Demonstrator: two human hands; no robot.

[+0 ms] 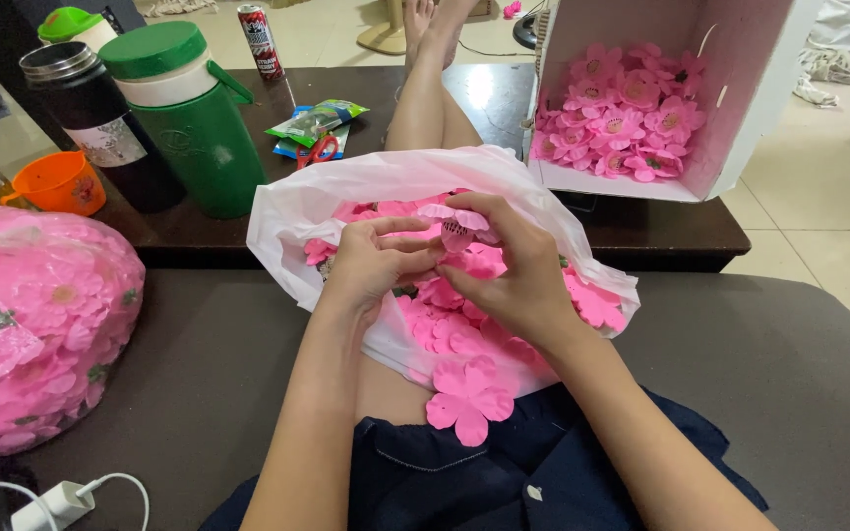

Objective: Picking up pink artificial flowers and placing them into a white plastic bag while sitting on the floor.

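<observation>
My left hand [371, 261] and my right hand [514, 265] meet over a white plastic bag [297, 211] on my lap. Together they pinch a pink fabric flower [456, 228] with a pale round centre, fingertips of both hands on it. The bag is open and holds several loose pink petal pieces [445, 320]. One pink petal piece [469, 398] lies outside the bag on my dark blue shorts [464, 472].
A white cardboard box [740, 108] tipped on its side holds finished pink flowers [622, 113] on the dark table [661, 231]. Left: a clear bag of pink flowers [36, 324], green jug [189, 118], black flask [91, 118], orange cup [59, 182], red scissors [319, 149], a can [260, 39], white charger [56, 503].
</observation>
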